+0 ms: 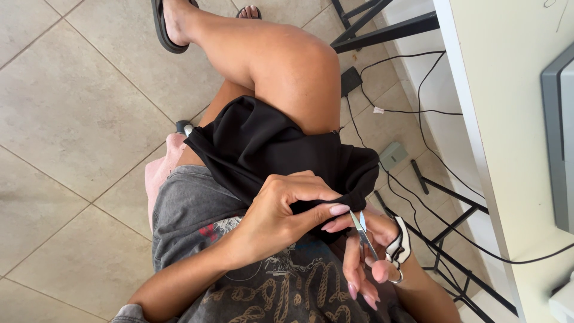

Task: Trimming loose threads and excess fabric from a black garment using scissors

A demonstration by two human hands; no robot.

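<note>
A black garment (272, 146) lies over my lap and crossed legs. My left hand (281, 212) pinches a fold of the black fabric near its edge, thumb and fingers closed on it. My right hand (371, 254) grips small silver scissors (362, 232), their blades pointing up at the pinched edge of the garment. A white band sits on my right wrist.
I sit on a pink-cushioned seat (160, 170) over a tiled floor (78, 119). A white table (514, 119) on a black metal frame stands to the right, with a grey device (559, 131) on it. Black cables (418, 107) trail across the floor beneath it.
</note>
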